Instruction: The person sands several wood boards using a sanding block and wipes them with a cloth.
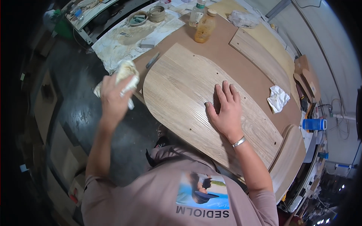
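Observation:
A light wood-grain panel [177,86] with a rounded left end and several small dark holes lies flat on the brown-topped table. My right hand [227,113] rests palm down on it, fingers stretched out, with nothing in the grip. Off the panel's left end, my left hand [115,98] is raised and closed around a crumpled whitish cloth [128,71] with yellowish stains. This hand is a little blurred, and the cloth hangs out on both sides of it. Beyond the panel's left edge lies a slim grey tool [152,60], perhaps a knife.
An amber-stained bottle [205,28] and a clear bottle [197,13] stand at the far side. Another wood-grain board [260,56] lies at the back right, near a crumpled white cloth [278,99]. A curved board [288,158] sits at the right. A bowl [138,19] stands far left.

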Tool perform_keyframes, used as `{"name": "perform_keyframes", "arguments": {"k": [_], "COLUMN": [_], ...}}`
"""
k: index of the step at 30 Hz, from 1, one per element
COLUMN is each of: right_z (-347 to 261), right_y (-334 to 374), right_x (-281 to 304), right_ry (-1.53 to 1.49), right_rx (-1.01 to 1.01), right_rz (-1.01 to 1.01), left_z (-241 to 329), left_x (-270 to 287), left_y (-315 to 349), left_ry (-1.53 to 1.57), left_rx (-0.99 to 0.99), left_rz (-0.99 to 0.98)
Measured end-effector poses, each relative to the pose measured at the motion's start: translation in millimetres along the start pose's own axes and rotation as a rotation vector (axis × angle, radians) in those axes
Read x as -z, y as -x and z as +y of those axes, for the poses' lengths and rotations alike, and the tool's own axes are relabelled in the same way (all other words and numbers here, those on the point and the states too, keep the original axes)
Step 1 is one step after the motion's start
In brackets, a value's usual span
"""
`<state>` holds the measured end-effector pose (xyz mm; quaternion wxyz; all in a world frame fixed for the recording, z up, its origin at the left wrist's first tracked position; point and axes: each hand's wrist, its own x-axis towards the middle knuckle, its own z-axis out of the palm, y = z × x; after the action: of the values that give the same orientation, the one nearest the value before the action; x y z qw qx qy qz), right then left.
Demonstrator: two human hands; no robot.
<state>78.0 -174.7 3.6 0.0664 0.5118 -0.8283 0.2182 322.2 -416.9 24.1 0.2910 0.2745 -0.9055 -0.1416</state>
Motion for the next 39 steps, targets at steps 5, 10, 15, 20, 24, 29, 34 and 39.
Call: {"name": "perform_keyframes", "arguments": {"k": [5,10,15,20,24,29,34,39], "right_z": [0.7,0.3,-23.3,4.7,20.3,153.2,156.1,57.6], "right_y": [2.0,-0.5,10.9,-2.4,17.4,120.1,131.4,86.3], "right_x": [3.1,29.1,38.2,21.4,9.9,79.7,139.3,62.0], "right_ry": [-0.051,-1.074,-0.277,-0.109,0.016,0.230,0.295,0.156], "right_rx": [-0.024,-0.362,0.136,-0.054,-0.008,-0.369,-0.552,-0.130], "right_rz": [0.026,0.154,0.389,0.258,0.093,0.262,0.452,0.185], "left_z": [119.3,146.1,149.4,120.9,127.7,130.7,135.7,139.0], "left_x": [-36.6,-47.7,-51.6,-98.6,-95.3,-90.4,-95.7,-96.1], "left_y": [44.6,-4.1,-26.9,-3.3,-8.5,-10.7,-11.9,-9.2], "left_ry": [-0.038,0.939,1.319,0.124,0.184,0.234,0.157,0.121], "left_rx": [-0.335,-0.034,0.152,-0.337,-0.400,-0.387,-0.399,-0.419], "left_rz": [-0.171,-0.283,-0.337,-0.278,-0.362,-0.411,-0.409,-0.405]}}
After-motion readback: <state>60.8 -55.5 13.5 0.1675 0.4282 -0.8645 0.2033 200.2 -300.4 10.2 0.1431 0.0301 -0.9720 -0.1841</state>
